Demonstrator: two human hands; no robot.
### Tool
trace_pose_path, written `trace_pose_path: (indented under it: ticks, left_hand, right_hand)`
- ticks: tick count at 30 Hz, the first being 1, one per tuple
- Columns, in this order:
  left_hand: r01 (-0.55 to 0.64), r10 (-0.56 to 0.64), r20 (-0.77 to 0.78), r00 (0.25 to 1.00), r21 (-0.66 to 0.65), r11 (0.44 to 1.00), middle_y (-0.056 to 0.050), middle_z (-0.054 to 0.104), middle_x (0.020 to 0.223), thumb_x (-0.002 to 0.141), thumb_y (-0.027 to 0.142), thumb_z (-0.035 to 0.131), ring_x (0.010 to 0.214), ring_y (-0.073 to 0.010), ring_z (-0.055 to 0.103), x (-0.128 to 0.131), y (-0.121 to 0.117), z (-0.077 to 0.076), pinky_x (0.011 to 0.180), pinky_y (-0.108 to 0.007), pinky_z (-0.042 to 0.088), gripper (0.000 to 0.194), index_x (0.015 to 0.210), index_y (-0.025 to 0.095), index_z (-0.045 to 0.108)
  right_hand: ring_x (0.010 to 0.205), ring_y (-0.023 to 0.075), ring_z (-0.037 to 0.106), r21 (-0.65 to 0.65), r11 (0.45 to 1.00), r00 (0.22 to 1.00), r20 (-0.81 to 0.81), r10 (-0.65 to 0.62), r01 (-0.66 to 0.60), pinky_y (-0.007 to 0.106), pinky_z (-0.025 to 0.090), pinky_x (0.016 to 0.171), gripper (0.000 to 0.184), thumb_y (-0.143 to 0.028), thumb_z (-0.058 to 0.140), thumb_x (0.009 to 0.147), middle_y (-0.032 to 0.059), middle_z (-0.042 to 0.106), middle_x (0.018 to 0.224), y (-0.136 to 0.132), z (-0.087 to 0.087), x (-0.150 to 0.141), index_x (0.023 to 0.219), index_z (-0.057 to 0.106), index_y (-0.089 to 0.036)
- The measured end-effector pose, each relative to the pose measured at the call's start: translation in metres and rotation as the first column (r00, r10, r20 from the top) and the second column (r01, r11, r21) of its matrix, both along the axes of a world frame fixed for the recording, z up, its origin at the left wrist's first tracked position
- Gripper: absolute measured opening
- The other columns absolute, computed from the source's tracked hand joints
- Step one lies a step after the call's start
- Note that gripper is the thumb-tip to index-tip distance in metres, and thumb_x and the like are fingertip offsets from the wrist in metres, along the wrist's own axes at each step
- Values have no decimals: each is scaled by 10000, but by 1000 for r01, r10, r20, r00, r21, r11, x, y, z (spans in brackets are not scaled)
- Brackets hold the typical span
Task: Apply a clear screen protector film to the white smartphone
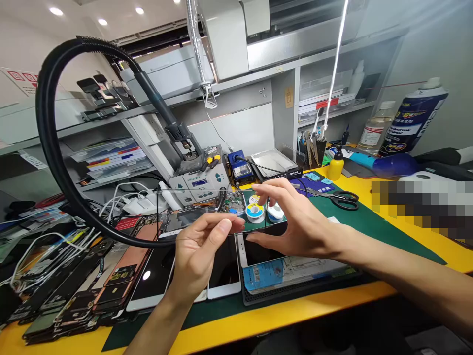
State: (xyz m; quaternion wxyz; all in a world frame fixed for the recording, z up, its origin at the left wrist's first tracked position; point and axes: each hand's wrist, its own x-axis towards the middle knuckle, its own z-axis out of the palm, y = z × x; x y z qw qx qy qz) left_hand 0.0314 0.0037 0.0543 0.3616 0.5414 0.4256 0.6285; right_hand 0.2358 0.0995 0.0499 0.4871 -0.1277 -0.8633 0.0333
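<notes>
A clear thin rectangular pane with dark edges (157, 212) is held up above the bench, between me and the tools. My right hand (295, 222) spans its right end, fingers at the upper edge and thumb at the lower edge. In front of the pane, my left hand (201, 249) has thumb and fingers pinched together; what is between them, if anything, is too small to make out. Through the pane show solder spools (254, 213) and a circuit board (234, 203). Beneath my hands lie a white-framed phone or tablet (223, 291) and a blue-labelled packet (262, 277) on a dark tray.
Disassembled phones (118, 281) and white cables crowd the left. A black hose (48, 148) arches over them. Behind stands a grey rework station (201, 183). Scissors (343, 199), a yellow bottle (334, 168) and a spray can (412, 118) are at right. A green mat (391, 231) covers the yellow bench.
</notes>
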Motion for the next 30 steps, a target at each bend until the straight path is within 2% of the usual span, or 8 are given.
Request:
trace_pose_path:
  ticks: [3, 8, 13, 20, 26, 30]
  left_hand:
    - [-4, 6, 79, 997, -19, 1000, -24, 812, 882, 895, 340, 773, 819, -156, 738, -1, 1, 3, 820, -245, 599, 126, 922, 232, 833]
    - [9, -7, 132, 991, -12, 1000, -36, 814, 844, 874, 319, 779, 759, -161, 734, -2, 1, 8, 734, -243, 608, 119, 878, 216, 840]
    - [40, -37, 136, 990, -21, 999, -28, 813, 856, 886, 306, 762, 740, -158, 727, -4, -1, 6, 710, -250, 607, 110, 891, 225, 835]
    - [70, -69, 133, 989, -7, 997, -25, 817, 885, 897, 287, 749, 757, -162, 729, -4, -1, 6, 672, -253, 614, 101, 916, 235, 833]
    - [64, -62, 128, 990, -9, 998, -24, 814, 870, 911, 296, 739, 751, -162, 732, -4, 0, 6, 667, -252, 615, 113, 924, 237, 835]
    - [53, -49, 134, 990, -26, 998, -27, 811, 862, 919, 304, 734, 740, -159, 730, -3, -1, 6, 661, -252, 616, 125, 917, 230, 834]
  right_hand:
    - [940, 238, 638, 52, 997, 998, -34, 60, -58, 383, 610, 779, 770, -362, 831, 818, 182, 622, 1204, -3, 4, 1, 1438, 446, -116]
    - [831, 186, 643, 106, 992, 984, -155, 87, -71, 325, 588, 719, 542, -119, 716, 869, 123, 700, 1059, -6, 11, 1, 1378, 531, -129]
    - [757, 165, 650, 126, 990, 974, -206, 95, -70, 301, 576, 670, 434, -73, 674, 876, 93, 730, 944, -9, 10, 1, 1301, 597, -121]
    - [703, 165, 689, 57, 997, 979, -197, 57, -46, 308, 593, 655, 413, -106, 645, 892, 57, 775, 927, -12, 11, 2, 1289, 598, -211]
    - [680, 155, 737, 83, 995, 976, -207, 64, -48, 274, 615, 658, 355, -93, 640, 878, 64, 812, 932, -15, 13, 3, 1219, 636, -192]
    - [711, 162, 759, 82, 995, 979, -195, 64, -49, 272, 619, 682, 392, -87, 641, 868, 74, 817, 961, -14, 12, 3, 1247, 631, -181]
